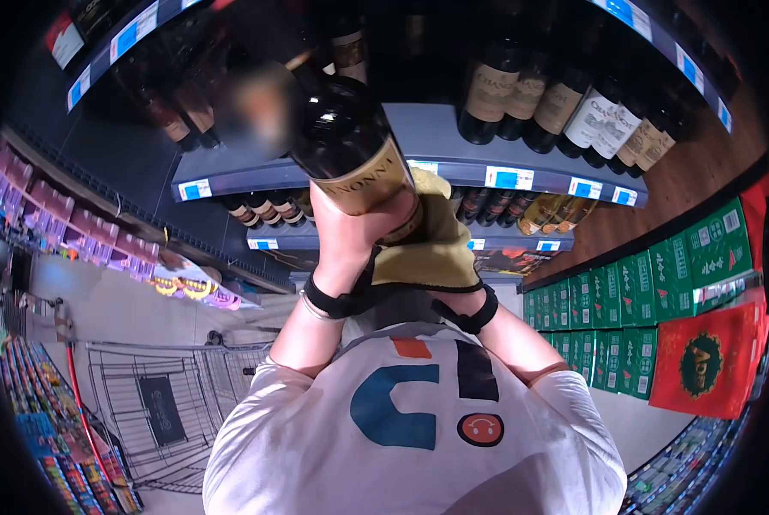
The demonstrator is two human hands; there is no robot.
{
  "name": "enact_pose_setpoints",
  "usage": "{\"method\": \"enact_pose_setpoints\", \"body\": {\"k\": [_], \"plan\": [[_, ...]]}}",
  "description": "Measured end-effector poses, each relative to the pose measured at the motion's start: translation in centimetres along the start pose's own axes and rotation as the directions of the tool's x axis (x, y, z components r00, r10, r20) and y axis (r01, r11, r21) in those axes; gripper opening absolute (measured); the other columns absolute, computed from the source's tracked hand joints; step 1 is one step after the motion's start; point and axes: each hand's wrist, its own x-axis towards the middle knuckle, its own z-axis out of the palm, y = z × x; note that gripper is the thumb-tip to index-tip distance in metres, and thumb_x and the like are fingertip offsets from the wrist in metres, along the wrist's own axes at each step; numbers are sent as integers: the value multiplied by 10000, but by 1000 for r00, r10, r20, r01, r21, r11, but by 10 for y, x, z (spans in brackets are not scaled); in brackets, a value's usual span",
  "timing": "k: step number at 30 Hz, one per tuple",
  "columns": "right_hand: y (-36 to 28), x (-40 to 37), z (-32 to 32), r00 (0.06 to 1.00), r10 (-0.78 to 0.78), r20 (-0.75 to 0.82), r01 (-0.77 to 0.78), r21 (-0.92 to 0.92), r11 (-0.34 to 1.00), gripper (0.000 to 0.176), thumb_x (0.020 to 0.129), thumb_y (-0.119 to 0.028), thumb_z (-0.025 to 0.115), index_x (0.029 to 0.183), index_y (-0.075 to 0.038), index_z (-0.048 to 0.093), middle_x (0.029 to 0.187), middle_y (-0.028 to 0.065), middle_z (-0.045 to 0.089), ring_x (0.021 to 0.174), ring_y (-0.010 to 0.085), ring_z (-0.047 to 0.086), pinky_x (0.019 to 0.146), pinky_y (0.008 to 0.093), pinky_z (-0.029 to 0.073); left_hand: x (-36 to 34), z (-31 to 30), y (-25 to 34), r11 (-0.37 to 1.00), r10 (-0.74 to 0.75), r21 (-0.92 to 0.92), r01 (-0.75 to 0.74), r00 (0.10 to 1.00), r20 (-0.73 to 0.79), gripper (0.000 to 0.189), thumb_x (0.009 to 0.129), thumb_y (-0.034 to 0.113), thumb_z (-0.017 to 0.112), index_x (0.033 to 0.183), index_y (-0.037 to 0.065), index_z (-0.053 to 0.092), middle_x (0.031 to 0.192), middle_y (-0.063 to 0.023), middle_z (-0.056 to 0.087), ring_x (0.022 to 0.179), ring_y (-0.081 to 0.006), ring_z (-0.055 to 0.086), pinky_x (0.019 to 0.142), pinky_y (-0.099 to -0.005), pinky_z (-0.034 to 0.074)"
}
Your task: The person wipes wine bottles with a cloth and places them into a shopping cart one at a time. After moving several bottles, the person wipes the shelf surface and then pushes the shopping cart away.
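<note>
A dark wine bottle (337,129) with a tan label is held tilted in front of the shelf, its neck toward the upper left. My left hand (347,225) is wrapped round the lower part of the bottle, over the label's edge. A yellowish cloth (427,257) lies against the bottle's base and right side. My right hand (457,302) is under this cloth, which hides its fingers; only the part near the wrist shows. Both wrists wear black bands.
A grey shelf (427,129) holds wine bottles (560,107) at the right, with more bottles (500,207) on the shelf below. Green boxes (629,287) and a red box (702,360) stand right. A wire shopping cart (165,412) is at the lower left.
</note>
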Motion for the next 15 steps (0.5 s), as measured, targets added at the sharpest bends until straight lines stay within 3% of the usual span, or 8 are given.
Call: {"method": "enact_pose_setpoints", "body": {"k": [4,7,8,10,12,14,15], "plan": [[6,2,8,997,-18,78,31,-162,986,654,717,-82,772,1289,-16,462,1124,121,612,1025,190,604,843,306,497,-4,-15,1,975,140,-166,-149,988,-64,531,701,-3,687,1203,-16,513,1140,-135,592,1037,-227,605,909,-353,489],[11,8,20,963,4,270,70,-263,962,659,712,-102,765,1292,-22,461,1098,127,625,1037,218,601,859,321,487,-20,-41,-3,955,281,138,-263,950,-137,528,747,-1,681,1239,-23,492,1221,-157,559,1111,-252,580,945,-380,480],[9,10,29,939,50,339,65,-318,946,651,719,-118,757,1292,-23,462,1099,135,627,1051,234,598,872,330,480,-25,-48,2,941,328,120,-315,938,-112,534,758,-18,680,1254,-26,484,1263,-160,541,1154,-255,557,948,-373,480],[18,3,35,852,68,520,194,-434,880,580,778,-172,698,1288,-18,469,1138,158,620,1092,273,585,907,352,457,-39,-72,0,920,367,221,-323,908,-201,609,704,15,748,1243,-19,466,1171,-121,583,1078,-226,590,899,-347,500],[31,-12,47,777,19,629,314,-414,854,495,847,-189,620,1280,0,472,1173,164,609,1107,279,575,924,353,441,-48,-85,14,860,440,419,-292,840,-318,757,634,82,805,1277,6,413,1148,-97,570,1051,-197,577,903,-334,481],[16,-17,67,722,161,673,114,-345,932,442,890,-163,567,1276,26,465,1189,156,603,1103,264,573,936,335,430,-64,-99,23,848,460,472,-241,777,-430,907,564,148,862,1310,30,360,1124,-72,557,1024,-169,565,906,-321,463],[7,-16,79,646,256,720,-54,-291,955,425,903,-143,550,1275,40,459,1194,150,602,1098,255,574,941,325,426,-76,-109,26,867,452,434,-244,752,-479,919,563,141,862,1317,32,348,1142,-71,544,1047,-168,554,924,-322,452]]}}
